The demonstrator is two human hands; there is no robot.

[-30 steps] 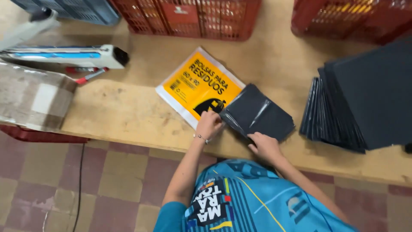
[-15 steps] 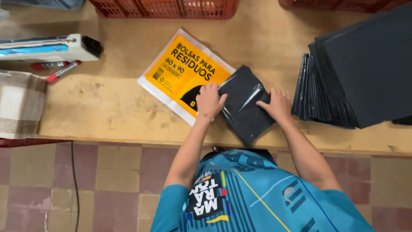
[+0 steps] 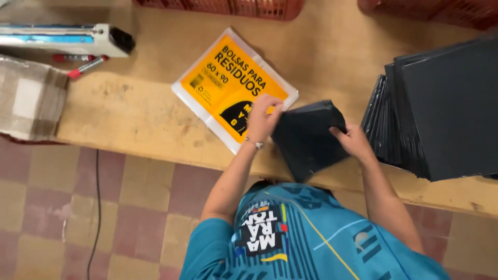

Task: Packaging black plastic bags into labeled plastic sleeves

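At frame centre, the left hand (image 3: 263, 120) and right hand (image 3: 354, 140) hold a folded black bag (image 3: 307, 137) by its two sides above the wooden table (image 3: 129, 111). A yellow bag packet (image 3: 225, 85) lies just left; a black stack (image 3: 446, 109) sits right

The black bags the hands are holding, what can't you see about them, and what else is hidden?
- Folded black bags, head view: the count is unclear; the layers blur together.
- Left hand and right hand: fingertips hidden behind the bags.
- Stack of black sheets: cut off by the right edge.
- Red crates: cut off by the top edge.
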